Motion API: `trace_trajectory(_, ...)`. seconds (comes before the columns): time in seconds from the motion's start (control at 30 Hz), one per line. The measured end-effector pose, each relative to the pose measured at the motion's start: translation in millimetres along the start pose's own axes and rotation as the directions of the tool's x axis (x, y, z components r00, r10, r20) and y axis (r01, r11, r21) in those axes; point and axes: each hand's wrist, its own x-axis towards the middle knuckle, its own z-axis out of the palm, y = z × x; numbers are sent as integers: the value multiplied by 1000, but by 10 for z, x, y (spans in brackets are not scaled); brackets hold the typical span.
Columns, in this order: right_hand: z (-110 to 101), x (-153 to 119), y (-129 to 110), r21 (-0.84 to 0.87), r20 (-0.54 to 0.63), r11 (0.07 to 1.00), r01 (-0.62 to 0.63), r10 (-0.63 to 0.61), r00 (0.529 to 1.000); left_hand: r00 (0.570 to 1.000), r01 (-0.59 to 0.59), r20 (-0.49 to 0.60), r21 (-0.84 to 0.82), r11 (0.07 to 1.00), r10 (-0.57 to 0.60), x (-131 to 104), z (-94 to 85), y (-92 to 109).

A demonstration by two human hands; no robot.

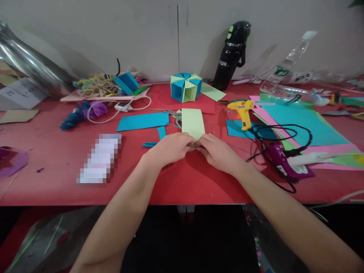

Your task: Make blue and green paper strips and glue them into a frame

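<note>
A light green paper strip (pixel 193 122) stands out from between my hands on the red table (pixel 182 185). My left hand (pixel 176 147) pinches its near left edge, fingers closed. On the near right edge my right hand (pixel 214 151) has its fingers closed too, the fingertips of both hands almost meeting. Behind the strip's left side lie scissors (pixel 178 119), partly covered. A blue paper strip (pixel 143 121) and small blue pieces (pixel 149 144) are left of my hands. Farther back sits a blue and green folded paper ring (pixel 186 88).
A yellow glue gun (pixel 243 112) with a black cord rests on blue paper at the right, near a purple power strip (pixel 287 163) and coloured sheets (pixel 304 121). A phone (pixel 101 159) lies left. A black bottle (pixel 230 57) stands at the back.
</note>
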Motion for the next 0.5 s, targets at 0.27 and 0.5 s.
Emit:
trace_trajectory(0.27, 13, 6, 67, 175, -62, 982, -64, 76, 995, 994, -44, -93, 90, 995, 52, 25, -4, 8)
trace_trajectory(0.5, -9, 10, 74, 175, -57, 982, -70, 81, 995, 996, -30, -82, 28, 999, 32, 33, 12, -33)
